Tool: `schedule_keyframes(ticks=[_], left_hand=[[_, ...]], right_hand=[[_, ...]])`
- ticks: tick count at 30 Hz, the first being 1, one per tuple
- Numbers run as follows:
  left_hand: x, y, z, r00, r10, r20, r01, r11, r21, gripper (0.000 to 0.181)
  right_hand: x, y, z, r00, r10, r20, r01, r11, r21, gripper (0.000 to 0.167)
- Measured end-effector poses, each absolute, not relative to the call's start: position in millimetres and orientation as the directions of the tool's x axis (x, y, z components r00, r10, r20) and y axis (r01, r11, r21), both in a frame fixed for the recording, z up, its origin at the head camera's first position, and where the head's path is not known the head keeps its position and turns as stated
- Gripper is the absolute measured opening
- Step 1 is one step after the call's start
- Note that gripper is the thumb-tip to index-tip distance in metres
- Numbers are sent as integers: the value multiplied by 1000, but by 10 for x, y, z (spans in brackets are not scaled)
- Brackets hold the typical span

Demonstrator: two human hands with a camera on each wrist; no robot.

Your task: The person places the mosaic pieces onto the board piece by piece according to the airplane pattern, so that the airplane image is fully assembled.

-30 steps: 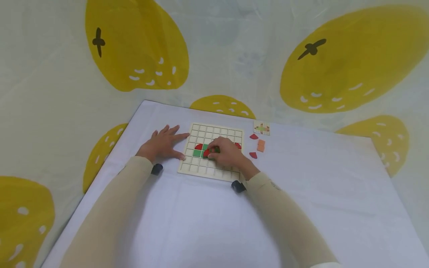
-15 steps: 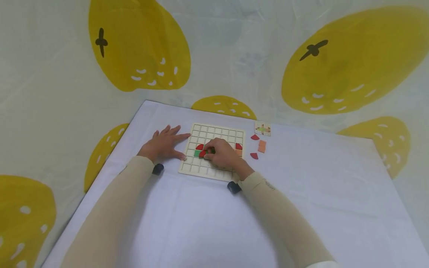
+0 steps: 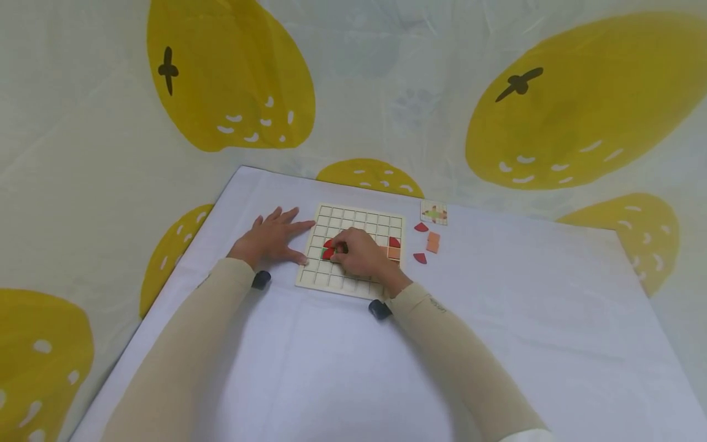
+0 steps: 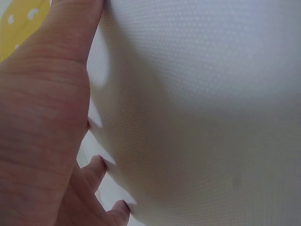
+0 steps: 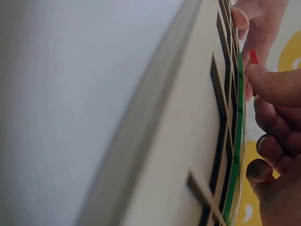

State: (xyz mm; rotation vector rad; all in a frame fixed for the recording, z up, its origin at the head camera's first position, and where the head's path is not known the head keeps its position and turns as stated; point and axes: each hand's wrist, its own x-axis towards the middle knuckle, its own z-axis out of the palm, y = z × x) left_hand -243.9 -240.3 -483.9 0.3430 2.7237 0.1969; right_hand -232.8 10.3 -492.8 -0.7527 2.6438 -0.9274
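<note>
My right hand [image 3: 359, 253] pinches a red quarter-circle piece [image 3: 328, 253] between thumb and fingers, over the left part of a pale gridded board [image 3: 315, 279]. In the right wrist view this red piece [image 5: 254, 57] stands just above a row of green tiles [image 5: 238, 136] set in the grid. Another red quarter-circle [image 3: 328, 243] lies beside it, partly hidden by the fingers. At the board's right side sit a third red piece [image 3: 394, 242] and an orange tile [image 3: 393, 253]. My left hand [image 3: 270, 238] lies with fingers spread, thumb and index at the board's left edge.
Right of the board lie two loose red pieces, the upper piece [image 3: 421, 227] and the lower piece [image 3: 420, 258], with orange tiles [image 3: 433, 242] between them. Behind these is a small pattern card [image 3: 434, 213]. A white cloth [image 3: 331, 368] covers the table.
My right hand has moved left across the board with the red piece, uncovering the orange tile at the right side. The left hand has stayed at the board's edge.
</note>
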Motion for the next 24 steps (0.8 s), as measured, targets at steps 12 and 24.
schedule_keyframes(ticks=[12,24], left_hand=[[-2401,-2395,-4823,-905,277,-324,222,955,197,103],[-2426,-2404,-4861,-904,272,-330,216,956,197,103]], right_hand=[[-2344,-57,-4919,-830,-556,-45,-415,669,-617,16],[-2326,-220,-4886,-838,-539,-81,-397,706,-586,22]])
